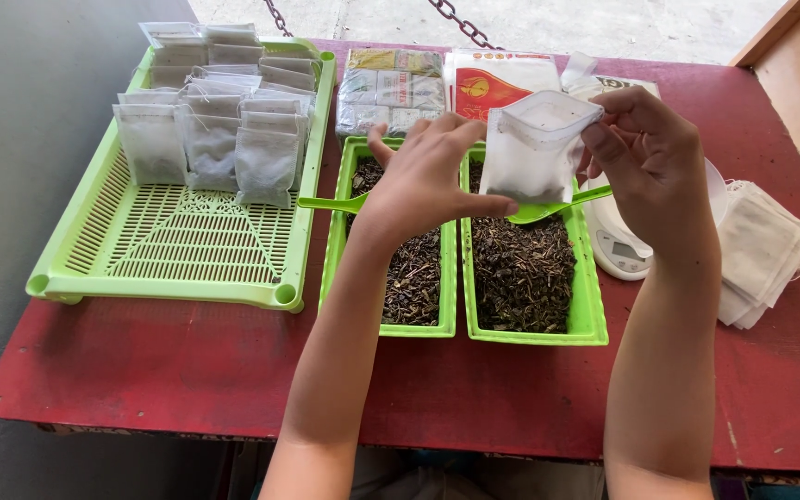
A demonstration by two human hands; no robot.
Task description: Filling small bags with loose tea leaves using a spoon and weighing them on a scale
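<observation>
Both hands pinch a small white pouch point(534, 148) above the right tea tray point(585, 319): the left hand point(423, 181) at its lower edge, the right hand point(645, 157) at its open top corner. It looks light, soft and floppy; gripping the corners seems best.

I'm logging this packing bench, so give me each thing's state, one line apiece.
Small white bag: held up open-mouthed by left hand and right hand.
Two green trays: holding loose dried leaves.
Green basket: filled bags at its far end.
Empty bags: stacked.
Scale: mostly hidden.
</observation>
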